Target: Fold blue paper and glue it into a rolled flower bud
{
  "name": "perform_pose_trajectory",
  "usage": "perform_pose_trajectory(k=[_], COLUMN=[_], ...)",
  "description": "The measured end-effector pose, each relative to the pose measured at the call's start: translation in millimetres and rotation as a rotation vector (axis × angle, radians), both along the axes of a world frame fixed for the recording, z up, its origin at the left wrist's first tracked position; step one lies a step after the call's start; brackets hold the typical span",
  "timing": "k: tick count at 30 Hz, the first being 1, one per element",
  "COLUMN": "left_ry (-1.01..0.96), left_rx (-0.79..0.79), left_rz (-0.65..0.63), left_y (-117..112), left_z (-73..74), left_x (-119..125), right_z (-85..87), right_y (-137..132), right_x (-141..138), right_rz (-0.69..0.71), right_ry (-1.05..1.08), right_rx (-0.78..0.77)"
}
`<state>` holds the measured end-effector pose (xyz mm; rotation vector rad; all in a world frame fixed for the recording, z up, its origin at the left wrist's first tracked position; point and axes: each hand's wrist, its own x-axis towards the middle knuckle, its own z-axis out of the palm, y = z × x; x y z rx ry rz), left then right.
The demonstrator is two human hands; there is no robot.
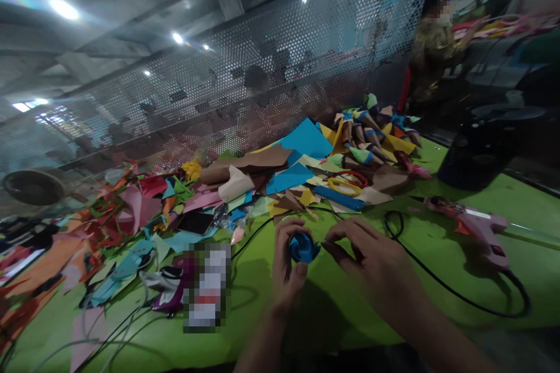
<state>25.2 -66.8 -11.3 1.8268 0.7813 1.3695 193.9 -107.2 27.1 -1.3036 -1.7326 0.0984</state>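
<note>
My left hand (pixel 289 271) curls round a coiled blue flower (pixel 301 246), its swirled top facing up and a loose tip jutting out to the right. Just right of that tip, my right hand (pixel 365 253) has thumb and forefinger brought together in a pinch. Whether anything small sits in the pinch is too dark to see. Both hands are above the green tabletop (pixel 332 309). Beyond them lie a blue stick-like piece (pixel 339 198), scissors with yellow handles (pixel 345 186) and sheets of blue paper (pixel 291 178).
A pink glue gun (pixel 476 227) lies at the right, its black cord (pixel 446 294) looping across the table. Behind it stands a dark container (pixel 479 148). Paper scraps (pixel 140 204), a phone (pixel 195 222) and cables (pixel 118 326) cover the left. A person (pixel 437 41) is at the back right.
</note>
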Motion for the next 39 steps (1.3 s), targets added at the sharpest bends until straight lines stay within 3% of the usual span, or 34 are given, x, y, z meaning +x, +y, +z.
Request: perform_pose_trajectory(k=[9,33,39], left_ry=[0.005,0.025,0.048], left_rx=[0.061,0.103,0.11], left_rz=[0.11,0.108,0.089], left_y=[-1,1,-2], left_z=[-1.1,-0.9,0.2], left_x=[-2,-1,-2], right_z=[0.4,-4.8,1.9], right_y=[-11,-9,-13], right_x=[-11,-16,-20], right_rz=[0.136,0.104,0.074], right_ry=[0.152,0.079,0.072], right_rx=[0.045,0.045,-0.082])
